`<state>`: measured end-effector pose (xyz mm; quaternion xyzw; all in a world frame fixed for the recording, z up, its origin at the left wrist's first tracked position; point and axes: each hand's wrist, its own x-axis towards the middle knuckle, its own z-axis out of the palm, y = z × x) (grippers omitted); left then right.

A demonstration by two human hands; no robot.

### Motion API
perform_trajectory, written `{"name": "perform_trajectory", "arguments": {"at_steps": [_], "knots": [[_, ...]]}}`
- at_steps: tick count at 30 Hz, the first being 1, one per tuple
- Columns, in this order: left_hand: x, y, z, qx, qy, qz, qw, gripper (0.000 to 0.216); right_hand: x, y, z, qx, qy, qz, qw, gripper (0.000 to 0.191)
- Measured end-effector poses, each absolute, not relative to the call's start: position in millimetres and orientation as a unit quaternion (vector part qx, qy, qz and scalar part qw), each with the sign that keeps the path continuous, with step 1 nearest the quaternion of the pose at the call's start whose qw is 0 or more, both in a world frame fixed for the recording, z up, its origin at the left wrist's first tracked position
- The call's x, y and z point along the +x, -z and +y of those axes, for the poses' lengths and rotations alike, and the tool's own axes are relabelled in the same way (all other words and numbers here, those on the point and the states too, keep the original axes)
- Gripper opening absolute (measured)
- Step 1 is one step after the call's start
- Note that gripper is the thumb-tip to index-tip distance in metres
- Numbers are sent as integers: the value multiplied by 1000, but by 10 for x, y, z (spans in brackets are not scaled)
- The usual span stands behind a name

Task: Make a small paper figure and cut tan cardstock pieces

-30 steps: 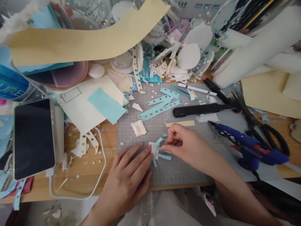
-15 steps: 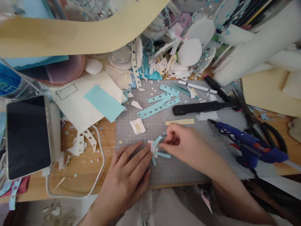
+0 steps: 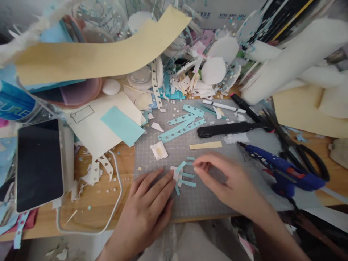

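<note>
My left hand [image 3: 148, 204] lies flat with fingers stretched out on the grey cutting mat [image 3: 163, 123]. Its fingertips press a small white paper piece [image 3: 174, 169], partly hidden under them. Narrow light-blue paper strips [image 3: 187, 175] stick out from that piece, several to the right and one downward. My right hand [image 3: 225, 177] is just right of them, thumb and forefinger close together at the end of a short blue paper strip [image 3: 189, 163]. Another short strip [image 3: 191, 158] lies just above it. A white paper square [image 3: 159, 150] and a cream strip [image 3: 206, 145] lie farther up.
Star-punched blue strips [image 3: 182, 127], a black-handled cutter [image 3: 225, 129] and a white pen [image 3: 224, 106] lie behind. To the right are a blue glue gun [image 3: 282, 163] and scissors [image 3: 293, 145]. A tablet-like device [image 3: 39, 165] with a white cable [image 3: 119, 192] is left. Paper craft scraps crowd the back.
My right hand has shifted slightly right, away from the white paper piece. One more blue strip now shows beside that piece. My left hand stays pressed in place. The camera view has tilted up slightly.
</note>
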<state>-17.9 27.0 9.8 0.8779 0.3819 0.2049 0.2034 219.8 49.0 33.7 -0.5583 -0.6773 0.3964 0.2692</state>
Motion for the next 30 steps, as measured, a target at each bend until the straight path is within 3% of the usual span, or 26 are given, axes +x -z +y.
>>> {"name": "perform_trajectory", "arguments": {"at_steps": [4,9,24,30], "knots": [[-175,-111,272,877,-210,384,198,40,2219,-248,295,-476,-263,-801,251,23],[-185,-112,262,880,-203,383,194,41,2191,-123,214,-445,-172,-854,207,29],[-167,-111,274,880,-194,387,195,43,2164,-117,249,-456,-187,-854,170,35],[-176,-119,274,882,-195,382,197,42,2224,-75,219,-460,-194,-821,276,28]]}}
